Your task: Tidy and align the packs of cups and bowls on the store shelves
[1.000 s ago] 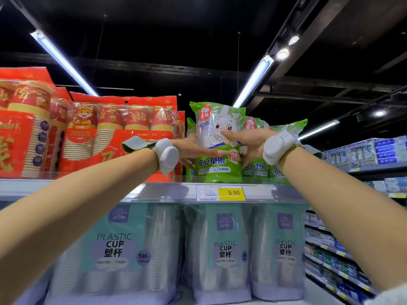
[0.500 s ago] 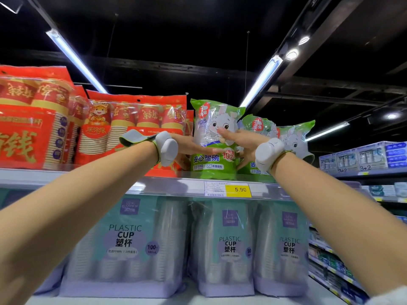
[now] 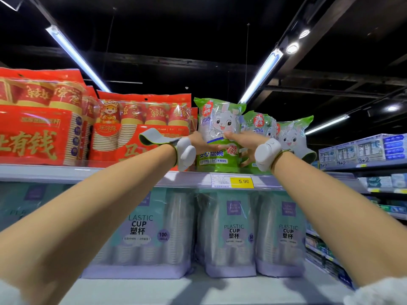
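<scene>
We see three green rabbit-printed packs of bowls on the top shelf point(image 3: 154, 176). Our left hand point(image 3: 199, 140) and right hand point(image 3: 236, 139) both hold the front green pack point(image 3: 217, 119), one on each side, with the thumbs pressed across its front; it stands upright at the shelf edge, just above the yellow price tag point(image 3: 243, 181). The second green pack point(image 3: 258, 123) sits just behind it to the right, and the third green pack point(image 3: 294, 135) leans further right. How the fingers lie behind the pack we cannot tell. To the left stand at least two red packs of paper cups point(image 3: 141, 128), the stacked cups visible through their clear windows. On the shelf below, three pale plastic cup packs point(image 3: 233, 232) stand side by side, each holding stacks of clear cups. Each wrist carries one white band.
</scene>
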Tool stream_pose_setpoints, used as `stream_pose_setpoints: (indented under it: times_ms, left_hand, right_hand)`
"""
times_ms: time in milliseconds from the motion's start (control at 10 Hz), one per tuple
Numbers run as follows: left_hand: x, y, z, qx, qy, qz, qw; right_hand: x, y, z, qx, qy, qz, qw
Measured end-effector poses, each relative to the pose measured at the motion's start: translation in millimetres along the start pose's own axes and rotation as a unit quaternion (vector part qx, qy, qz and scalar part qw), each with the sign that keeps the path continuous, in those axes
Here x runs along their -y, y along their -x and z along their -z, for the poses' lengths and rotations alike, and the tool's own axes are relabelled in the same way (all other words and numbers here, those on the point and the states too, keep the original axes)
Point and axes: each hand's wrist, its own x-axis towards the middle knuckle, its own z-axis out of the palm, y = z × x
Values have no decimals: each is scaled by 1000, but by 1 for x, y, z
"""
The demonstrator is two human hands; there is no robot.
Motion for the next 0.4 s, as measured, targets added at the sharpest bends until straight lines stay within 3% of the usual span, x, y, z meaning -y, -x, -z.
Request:
stream_pose_setpoints:
  times_ms: [100,200,400]
  left_hand:
    - [-1,12,-3,-36,-57,-22,997]
    - [8,17,3,-14,-54,-58,997]
    - [39,37,25,-6,-81,-49,996]
  right_hand:
    - [-2,2,-2,-20,-43,-39,998]
    - [-3,4,-5,-9,-45,-46,998]
    - [14,53,-10,-80,40,-44,995]
